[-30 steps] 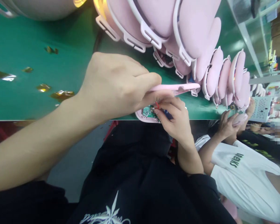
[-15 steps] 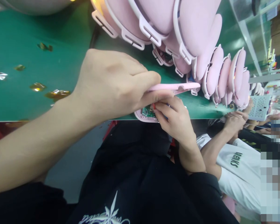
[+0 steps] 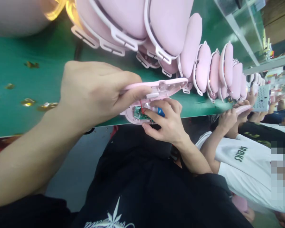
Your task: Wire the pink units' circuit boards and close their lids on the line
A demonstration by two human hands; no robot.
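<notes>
My left hand (image 3: 97,91) is closed on a pink plastic shell half (image 3: 171,87), pinching its edge between thumb and fingers and holding it tilted above the other half. That lower pink shell (image 3: 130,117) lies at the table's front edge with a green circuit board (image 3: 137,112) inside. Red wires (image 3: 141,106) run up from the board towards the upper half. My right hand (image 3: 168,120) grips the lower shell, its index fingertip on the board by the red wires and its thumb at the near rim. Under its fingers shows a blue cylinder (image 3: 161,111), perhaps a battery.
Pink padded shells (image 3: 168,28) are stacked along the back of the green table (image 3: 14,104) and stretch off to the right. Scraps of gold film (image 3: 28,102) lie at left. A co-worker in a white shirt (image 3: 237,158) sits at right, hands on a pink piece.
My right hand has let go of the red wire end, which now sits at the board, and has spread onto the lower shell. The view has shifted, and the upper half's inner side shows more.
</notes>
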